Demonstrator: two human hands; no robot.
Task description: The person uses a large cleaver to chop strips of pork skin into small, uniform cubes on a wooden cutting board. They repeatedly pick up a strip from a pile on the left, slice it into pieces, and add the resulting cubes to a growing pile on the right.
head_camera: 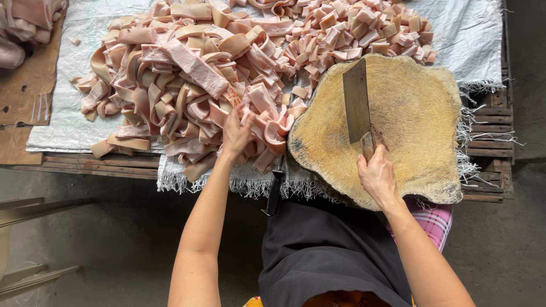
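My right hand [376, 177] grips the handle of a cleaver [356, 101], whose broad blade lies over the round wooden chopping block [415, 119]. My left hand [235, 133] reaches into a heap of long pink meat strips [182, 79] just left of the block, fingers closing among them. Beyond the block lies a pile of small cut pink pieces [352, 31]. The block's surface is bare apart from the blade.
The meat lies on a white woven sheet [466, 34] spread over a slatted wooden pallet [495, 136]. Cardboard [28, 85] with more pink meat sits at far left. A dark tool handle [274, 193] hangs at the pallet's front edge. Grey concrete floor lies below.
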